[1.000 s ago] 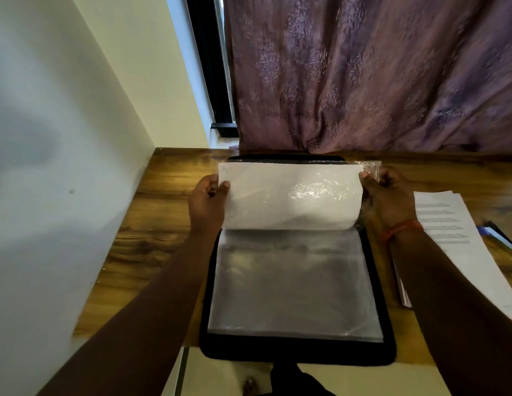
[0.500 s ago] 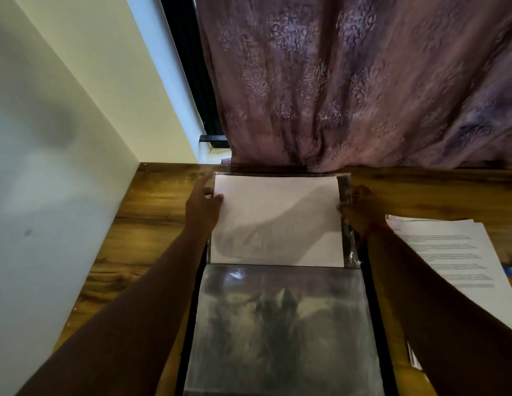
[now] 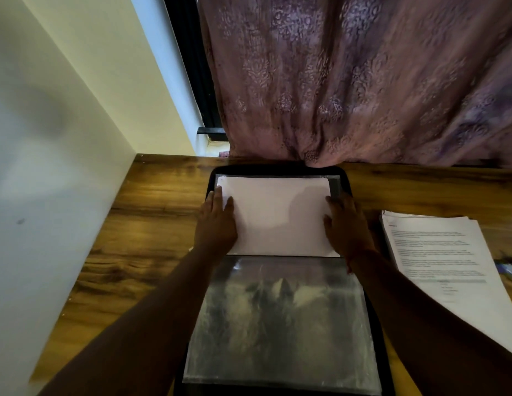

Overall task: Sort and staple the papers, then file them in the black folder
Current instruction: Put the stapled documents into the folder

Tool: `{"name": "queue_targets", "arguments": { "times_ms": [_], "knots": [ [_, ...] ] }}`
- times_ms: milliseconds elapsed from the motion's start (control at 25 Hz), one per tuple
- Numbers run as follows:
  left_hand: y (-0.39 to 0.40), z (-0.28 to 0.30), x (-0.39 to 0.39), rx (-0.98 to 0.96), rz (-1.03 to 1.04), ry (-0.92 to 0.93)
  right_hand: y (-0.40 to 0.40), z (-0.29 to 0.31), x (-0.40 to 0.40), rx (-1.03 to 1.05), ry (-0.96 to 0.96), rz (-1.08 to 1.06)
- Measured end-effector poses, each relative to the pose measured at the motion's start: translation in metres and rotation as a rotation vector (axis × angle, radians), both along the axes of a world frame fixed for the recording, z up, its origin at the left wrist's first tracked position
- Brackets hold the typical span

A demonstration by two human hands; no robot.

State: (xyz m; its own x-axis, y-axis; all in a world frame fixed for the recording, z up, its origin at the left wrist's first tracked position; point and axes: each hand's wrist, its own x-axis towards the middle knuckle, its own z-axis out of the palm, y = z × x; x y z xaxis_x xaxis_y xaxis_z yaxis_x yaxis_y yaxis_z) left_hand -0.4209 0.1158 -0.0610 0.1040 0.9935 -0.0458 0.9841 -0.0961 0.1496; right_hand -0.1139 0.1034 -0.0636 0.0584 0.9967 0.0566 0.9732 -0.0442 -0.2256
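The black folder (image 3: 277,168) lies open on the wooden desk, its spine running left to right. On its far half lies a clear sleeve holding white paper (image 3: 277,215), flat. My left hand (image 3: 217,221) presses on the sleeve's left edge with straight fingers. My right hand (image 3: 346,224) presses flat on its right edge. The near half shows an empty shiny plastic sleeve (image 3: 280,318). A stack of printed papers (image 3: 440,252) lies to the right of the folder.
A white side panel (image 3: 49,195) walls the desk on the left. A purple curtain (image 3: 363,81) hangs just behind the folder. A bluish object (image 3: 506,270) peeks out at the right edge beside the stack. Bare wooden desk (image 3: 152,224) shows left of the folder.
The sleeve with the white paper, held up and curved by its two edges, has been turned over away from me and laid flat on the far half. Both hands now press on it.
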Motion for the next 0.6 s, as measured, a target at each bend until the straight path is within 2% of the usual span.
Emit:
{"name": "queue_targets", "arguments": {
  "times_ms": [120,360,600],
  "knots": [
    [-0.037,0.006,0.016,0.027,-0.132,0.0,-0.037,0.011,-0.004,0.102,0.065,0.003],
    [-0.148,0.001,0.064,0.023,-0.441,-0.01,-0.144,0.018,-0.03,0.046,0.076,0.0],
    [-0.195,0.002,0.103,-0.027,-0.611,0.046,-0.21,0.013,-0.014,0.005,0.14,-0.032]
  ]
}}
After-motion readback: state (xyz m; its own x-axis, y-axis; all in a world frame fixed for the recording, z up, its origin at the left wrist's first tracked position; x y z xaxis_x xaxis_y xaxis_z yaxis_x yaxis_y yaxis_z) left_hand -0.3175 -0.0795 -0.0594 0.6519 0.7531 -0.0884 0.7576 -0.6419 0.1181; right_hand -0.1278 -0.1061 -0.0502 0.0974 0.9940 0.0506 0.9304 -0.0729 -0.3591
